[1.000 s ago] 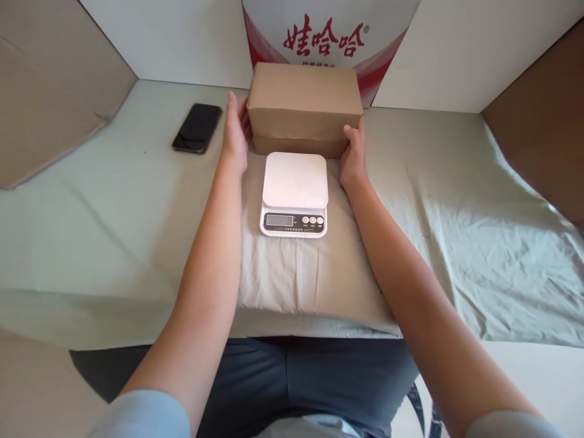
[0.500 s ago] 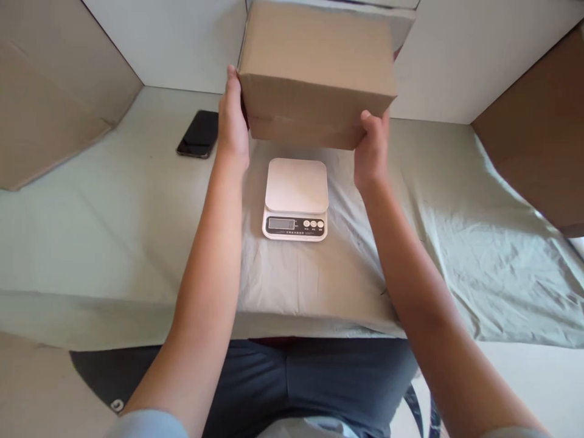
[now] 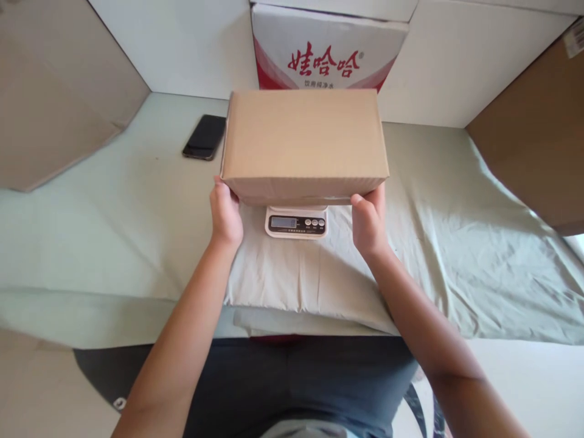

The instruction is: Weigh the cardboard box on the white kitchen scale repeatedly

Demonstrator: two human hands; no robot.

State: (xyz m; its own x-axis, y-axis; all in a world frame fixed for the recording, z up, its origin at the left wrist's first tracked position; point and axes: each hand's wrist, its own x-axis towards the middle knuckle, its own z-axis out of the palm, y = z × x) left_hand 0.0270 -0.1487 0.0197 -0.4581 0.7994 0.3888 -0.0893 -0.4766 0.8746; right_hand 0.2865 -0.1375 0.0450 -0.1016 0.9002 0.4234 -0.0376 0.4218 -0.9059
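Observation:
A closed brown cardboard box (image 3: 305,137) is held between both hands, over the white digital scale (image 3: 296,234). The box hides the scale's weighing plate almost fully; whether the two touch I cannot tell. My left hand (image 3: 226,213) grips the box's near left corner. At the near right corner my right hand (image 3: 369,220) holds on, its thumb against the front face and the other fingers mostly hidden. The scale's display and its round buttons show below the box's front edge.
A black phone (image 3: 204,137) lies left of the box on the pale green cloth (image 3: 114,243). Behind stands a white and red carton (image 3: 326,52) with Chinese lettering. Large brown cardboard pieces flank the table, one at left (image 3: 59,91) and one at right (image 3: 533,134).
Both hands have brought the box down and toward me, from behind the scale to over it. The carton's lettering behind has come into view.

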